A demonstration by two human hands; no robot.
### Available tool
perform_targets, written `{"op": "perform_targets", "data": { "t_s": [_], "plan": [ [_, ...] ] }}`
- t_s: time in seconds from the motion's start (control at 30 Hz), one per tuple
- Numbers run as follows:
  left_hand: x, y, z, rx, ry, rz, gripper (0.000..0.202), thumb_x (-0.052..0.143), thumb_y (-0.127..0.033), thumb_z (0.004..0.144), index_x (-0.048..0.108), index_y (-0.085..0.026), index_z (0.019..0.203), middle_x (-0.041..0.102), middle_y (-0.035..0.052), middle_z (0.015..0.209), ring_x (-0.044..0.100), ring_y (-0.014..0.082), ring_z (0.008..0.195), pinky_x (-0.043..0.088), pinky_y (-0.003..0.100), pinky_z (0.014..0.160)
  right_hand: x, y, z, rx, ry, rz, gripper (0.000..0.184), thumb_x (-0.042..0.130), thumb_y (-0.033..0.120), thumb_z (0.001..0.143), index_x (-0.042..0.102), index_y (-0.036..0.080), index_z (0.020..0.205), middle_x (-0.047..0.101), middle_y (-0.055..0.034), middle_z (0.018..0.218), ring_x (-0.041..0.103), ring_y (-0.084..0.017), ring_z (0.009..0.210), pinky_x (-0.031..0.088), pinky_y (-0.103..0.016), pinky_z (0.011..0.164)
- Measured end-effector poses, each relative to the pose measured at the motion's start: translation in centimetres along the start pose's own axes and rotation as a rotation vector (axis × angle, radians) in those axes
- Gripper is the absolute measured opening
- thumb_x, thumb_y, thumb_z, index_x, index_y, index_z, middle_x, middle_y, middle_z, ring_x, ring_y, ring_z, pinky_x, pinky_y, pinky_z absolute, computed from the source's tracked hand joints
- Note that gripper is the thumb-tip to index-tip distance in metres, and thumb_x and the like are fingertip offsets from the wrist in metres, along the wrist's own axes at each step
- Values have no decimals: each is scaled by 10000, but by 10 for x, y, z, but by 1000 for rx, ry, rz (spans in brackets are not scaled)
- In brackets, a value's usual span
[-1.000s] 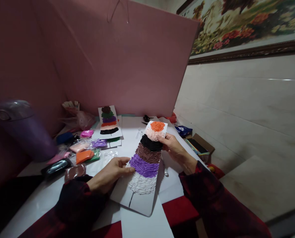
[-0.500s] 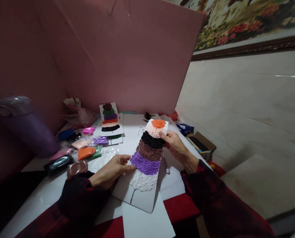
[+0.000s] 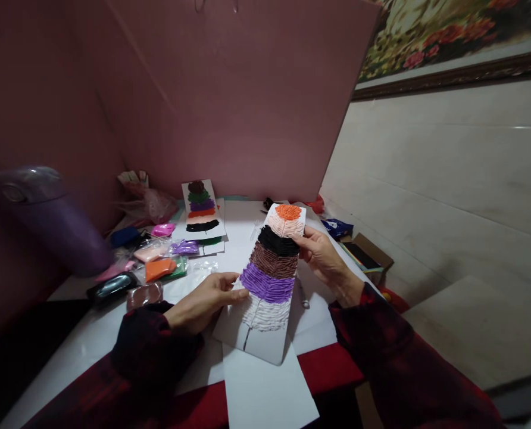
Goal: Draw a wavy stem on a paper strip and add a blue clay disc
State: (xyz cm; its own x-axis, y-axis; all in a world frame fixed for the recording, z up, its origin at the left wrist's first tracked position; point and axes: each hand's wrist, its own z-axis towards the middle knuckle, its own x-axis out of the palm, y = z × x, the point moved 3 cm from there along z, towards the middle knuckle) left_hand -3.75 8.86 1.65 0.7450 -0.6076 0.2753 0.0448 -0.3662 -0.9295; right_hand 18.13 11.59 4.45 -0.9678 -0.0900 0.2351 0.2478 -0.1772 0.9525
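Both my hands hold up a white card (image 3: 265,342) covered with a clay feather in bands of orange, pink, black, brown, purple and white. My left hand (image 3: 205,302) pinches the card's left edge near the purple band. My right hand (image 3: 321,255) grips the right edge beside the black band. The card tilts up off the white table (image 3: 82,345).
A second striped clay card (image 3: 200,208) leans at the back by the pink board (image 3: 247,107). Several clay packets (image 3: 158,268) lie left of it. A purple flask (image 3: 51,220) stands far left. A cardboard box (image 3: 366,253) sits right. A blank white sheet (image 3: 265,393) lies in front.
The card and both hands have shifted slightly up and to the right in view as the head camera moved. Both grips are unchanged.
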Motion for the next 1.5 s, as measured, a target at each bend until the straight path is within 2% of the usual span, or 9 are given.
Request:
{"op": "perform_targets", "data": {
  "t_s": [0.2, 0.4, 0.63, 0.73, 0.9, 1.03, 1.13, 1.33, 1.5],
  "plan": [
    [0, 4, 0, -8, 102, -105, 423, 741, -94, 625, 673, -134, 1040, 729, 70, 880, 670, 201, 804, 479, 328, 802, -5, 1, 3, -23, -68, 9, 304, 734, 321, 720, 717, 247, 1015, 704, -36, 1133, 621, -239, 1052, 485, -384, 871],
    [3, 3, -1, -22, 129, -111, 527, 675, 19, 560, 661, -154, 1058, 720, 63, 974, 662, 183, 874, 471, 259, 755, -9, 0, 5, -47, -131, 74, 315, 752, 305, 700, 713, 250, 1008, 714, -19, 1101, 631, -222, 1019, 479, -372, 870],
    [4, 3, -1, -43, 85, -94, 541, 649, 23, 545, 662, -156, 1056, 721, 66, 977, 663, 208, 892, 478, 295, 785, -12, 0, 6, -42, -91, 82, 324, 728, 336, 739, 698, 238, 1046, 701, -28, 1135, 622, -220, 1035, 476, -341, 838],
    [3, 4, 0, -18, 77, -103, 532, 642, 21, 552, 666, -161, 1052, 721, 60, 957, 661, 201, 886, 473, 291, 796, -12, 1, 5, -26, -79, 50, 382, 733, 285, 719, 676, 246, 1095, 690, -27, 1154, 617, -224, 1040, 477, -346, 830],
    [1, 5, 1, -6, 81, -117, 531, 647, 20, 562, 663, -163, 1060, 719, 58, 951, 655, 199, 888, 460, 294, 819, -9, 1, 3, -55, -33, 56, 443, 714, 173, 684, 659, 239, 1118, 684, -36, 1156, 604, -225, 1071, 457, -381, 921],
    [2, 3, 0, -16, 71, -108, 521, 658, 20, 560, 668, -163, 1047, 718, 51, 948, 649, 198, 893, 452, 287, 824, -9, -1, 4, -53, -55, 61, 409, 704, 159, 674, 671, 235, 1075, 702, -34, 1098, 616, -215, 1046, 457, -372, 930],
    [4, 1, -1, -16, 61, -95, 499, 656, 18, 570, 676, -170, 1031, 717, 42, 942, 643, 185, 887, 452, 270, 809, -8, 0, 4, -58, -64, 47, 362, 702, 185, 686, 679, 242, 1042, 691, -30, 1130, 606, -216, 1071, 457, -367, 933],
    [0, 2, -1, -6, -2, -79, 503, 657, 28, 563, 675, -176, 1022, 708, 33, 999, 621, 133, 813, 426, 202, 669, -8, 0, 4, -19, -78, 57, 365, 728, 221, 676, 677, 271, 1034, 693, -18, 1113, 621, -221, 1014, 491, -364, 838],
    [1, 1, -2, -25, -12, -65, 511, 666, 3, 565, 662, -164, 1048, 709, 52, 991, 640, 160, 812, 451, 239, 717, -10, -1, 5, -8, -70, 92, 382, 735, 176, 626, 683, 266, 994, 721, -8, 1017, 635, -221, 962, 480, -359, 816]
  ]
}}
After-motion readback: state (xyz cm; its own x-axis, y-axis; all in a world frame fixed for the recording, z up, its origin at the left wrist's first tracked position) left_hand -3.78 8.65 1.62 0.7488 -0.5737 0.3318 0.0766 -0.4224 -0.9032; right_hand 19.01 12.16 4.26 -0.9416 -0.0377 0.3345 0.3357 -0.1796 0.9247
